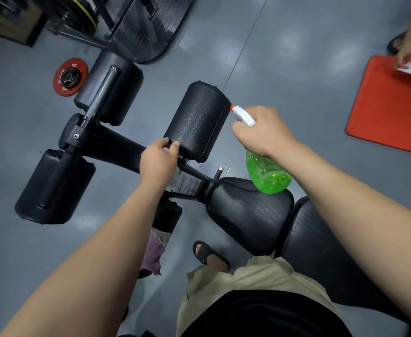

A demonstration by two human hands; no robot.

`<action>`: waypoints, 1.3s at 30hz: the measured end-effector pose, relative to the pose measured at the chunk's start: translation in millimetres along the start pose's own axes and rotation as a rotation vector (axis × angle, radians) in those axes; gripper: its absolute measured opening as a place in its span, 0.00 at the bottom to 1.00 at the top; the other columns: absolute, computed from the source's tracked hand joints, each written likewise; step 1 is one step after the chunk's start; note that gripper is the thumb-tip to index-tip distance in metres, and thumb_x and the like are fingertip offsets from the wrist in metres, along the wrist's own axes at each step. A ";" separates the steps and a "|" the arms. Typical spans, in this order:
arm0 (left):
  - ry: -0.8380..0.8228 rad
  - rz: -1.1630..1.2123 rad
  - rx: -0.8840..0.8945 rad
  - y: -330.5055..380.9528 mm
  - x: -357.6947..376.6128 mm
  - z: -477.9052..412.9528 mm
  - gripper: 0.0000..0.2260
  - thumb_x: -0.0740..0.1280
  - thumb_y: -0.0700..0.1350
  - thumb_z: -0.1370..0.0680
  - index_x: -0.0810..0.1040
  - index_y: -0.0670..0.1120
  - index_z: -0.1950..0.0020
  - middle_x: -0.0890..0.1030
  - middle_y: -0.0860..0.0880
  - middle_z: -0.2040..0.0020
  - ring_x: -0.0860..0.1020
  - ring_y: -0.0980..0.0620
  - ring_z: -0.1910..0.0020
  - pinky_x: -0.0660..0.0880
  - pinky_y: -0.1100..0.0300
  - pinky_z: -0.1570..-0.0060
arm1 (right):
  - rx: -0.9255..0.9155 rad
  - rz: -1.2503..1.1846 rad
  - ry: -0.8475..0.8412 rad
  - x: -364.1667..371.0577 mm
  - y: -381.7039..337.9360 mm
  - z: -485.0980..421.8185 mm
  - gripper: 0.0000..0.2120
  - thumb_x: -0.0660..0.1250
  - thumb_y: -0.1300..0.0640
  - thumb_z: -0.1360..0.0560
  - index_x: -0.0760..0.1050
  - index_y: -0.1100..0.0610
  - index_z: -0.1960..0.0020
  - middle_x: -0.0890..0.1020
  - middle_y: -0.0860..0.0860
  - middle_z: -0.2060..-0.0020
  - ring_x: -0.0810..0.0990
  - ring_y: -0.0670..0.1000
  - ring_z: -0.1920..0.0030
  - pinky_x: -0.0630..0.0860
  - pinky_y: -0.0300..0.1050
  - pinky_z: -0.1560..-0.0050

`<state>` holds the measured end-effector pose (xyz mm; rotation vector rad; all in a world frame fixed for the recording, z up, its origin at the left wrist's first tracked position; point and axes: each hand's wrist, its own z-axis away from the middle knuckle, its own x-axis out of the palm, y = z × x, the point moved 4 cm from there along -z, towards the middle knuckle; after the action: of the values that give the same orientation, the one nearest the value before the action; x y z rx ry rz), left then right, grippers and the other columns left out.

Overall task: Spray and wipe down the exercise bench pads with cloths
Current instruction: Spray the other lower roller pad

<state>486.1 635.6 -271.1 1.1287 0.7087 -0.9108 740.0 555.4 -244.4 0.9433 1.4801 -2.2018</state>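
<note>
Lettering on the red weight plate (pixel 70 76) and on the sticker (pixel 187 182) on the bench frame (pixel 117 144) is too blurred to read. The black, droplet-speckled roller pad (pixel 197 120) sits mid-frame; the left hand (pixel 159 158) pinches its near end, the right hand (pixel 263 132) curls round a green spray bottle (pixel 267 176), nozzle just beside the pad

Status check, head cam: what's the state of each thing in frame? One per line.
spray bottle: tilted, nozzle aimed at the roller pad
right hand: holds the spray bottle by its neck
left hand: grips the roller pad's near end
roller pad: wet-looking, drips on the floor beneath
seat pad: no hand on it
purple cloth: hanging low, unheld
weight plate: flat on floor
red mat: flat on floor
</note>
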 end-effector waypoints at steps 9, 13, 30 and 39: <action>-0.049 -0.056 -0.037 0.9 -1.4 -9.2 0.23 0.63 0.57 0.18 0.74 0.48 0.25 0.82 0.50 0.54 0.81 0.44 0.43 0.76 0.53 0.42 | -0.035 0.002 -0.145 35.1 3.4 26.5 0.13 0.59 0.48 0.29 0.67 0.58 0.66 0.76 0.52 0.70 0.74 0.57 0.66 0.69 0.48 0.69; -0.019 0.011 -0.042 -5.1 -3.2 -2.9 0.20 0.64 0.53 0.18 0.75 0.48 0.27 0.82 0.49 0.37 0.80 0.48 0.41 0.74 0.56 0.43 | -0.072 0.003 -0.251 45.8 -12.1 35.6 0.13 0.59 0.47 0.30 0.68 0.57 0.65 0.77 0.52 0.67 0.76 0.57 0.63 0.67 0.47 0.68; -0.053 0.294 -0.111 -7.0 -15.9 51.1 0.08 0.62 0.48 0.24 0.72 0.46 0.60 0.73 0.51 0.65 0.70 0.53 0.65 0.69 0.57 0.64 | -0.073 0.034 -0.037 83.7 32.9 34.6 0.13 0.65 0.49 0.24 0.68 0.54 0.63 0.71 0.51 0.64 0.73 0.58 0.59 0.64 0.48 0.63; -0.118 0.214 -0.057 -35.0 -15.8 74.6 0.05 0.61 0.45 0.22 0.76 0.47 0.53 0.82 0.50 0.56 0.76 0.55 0.62 0.71 0.64 0.68 | 0.044 0.146 -0.244 161.7 81.3 60.8 0.11 0.67 0.55 0.22 0.70 0.58 0.60 0.77 0.59 0.58 0.74 0.59 0.60 0.64 0.46 0.61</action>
<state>449.8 562.6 -251.5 1.0683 0.5043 -0.7640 649.6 481.9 -395.7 0.7394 1.2186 -2.1617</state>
